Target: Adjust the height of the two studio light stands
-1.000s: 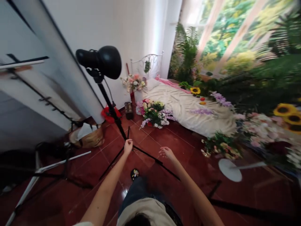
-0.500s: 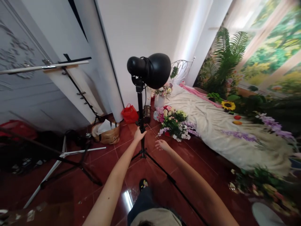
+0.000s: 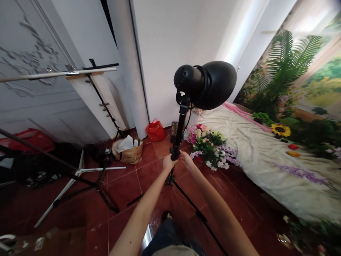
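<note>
A black studio light [image 3: 213, 84] with a rounded back and a wide reflector tops a black light stand [image 3: 181, 124] in front of me. The stand leans slightly, its legs spreading on the floor. My left hand [image 3: 169, 163] is wrapped round the pole just below its locking collar [image 3: 174, 152]. At the collar's right side, my right hand [image 3: 187, 160] has its fingers bent in against a small knob, which they mostly hide. A thin cable hangs down from the light beside the pole.
Flower bunches [image 3: 213, 144] lie right of the stand, beside a bed with a cream cover [image 3: 255, 153]. A red bag [image 3: 156, 131] and a woven basket [image 3: 130, 151] stand behind. Left are a white-legged stand [image 3: 80, 172] and a backdrop crossbar [image 3: 61, 73].
My right hand has moved in from open air to the pole's collar. The light now appears larger and farther right, and the stand tilts more. My left hand keeps its hold.
</note>
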